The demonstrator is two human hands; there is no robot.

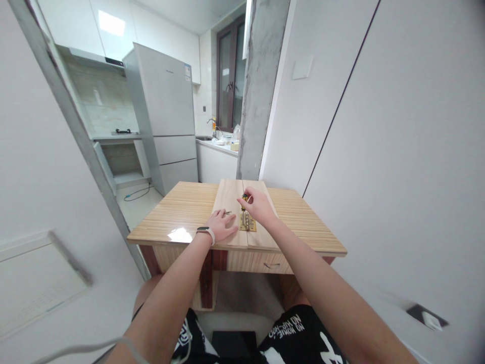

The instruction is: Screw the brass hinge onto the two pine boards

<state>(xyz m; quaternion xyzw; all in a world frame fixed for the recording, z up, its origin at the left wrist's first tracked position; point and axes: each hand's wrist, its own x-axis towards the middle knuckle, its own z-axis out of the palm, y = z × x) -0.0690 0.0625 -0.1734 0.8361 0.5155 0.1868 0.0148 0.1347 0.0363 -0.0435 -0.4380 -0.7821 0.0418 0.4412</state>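
Note:
Two pale wooden boards (230, 194) lie side by side on the desk. Across the seam between them sits a brass-coloured metal fitting (253, 227), which looks like a hinge or latch. My right hand (259, 206) is closed around the black and yellow handle of a screwdriver (244, 202), held upright with its shaft pointing down at the fitting. Fingers spread, my left hand (222, 225) lies flat on the left board beside the fitting. Small metal pieces (228, 213), possibly screws, are by its fingertips. The screwdriver's tip is too small to make out.
The boards rest on a striped wooden desk (170, 210) with a drawer (257, 262) in front. White walls stand close on both sides. Behind are a grey fridge (172, 96) and a kitchen counter (217, 146) with a sink. A pale cable (87, 348) crosses the lower left.

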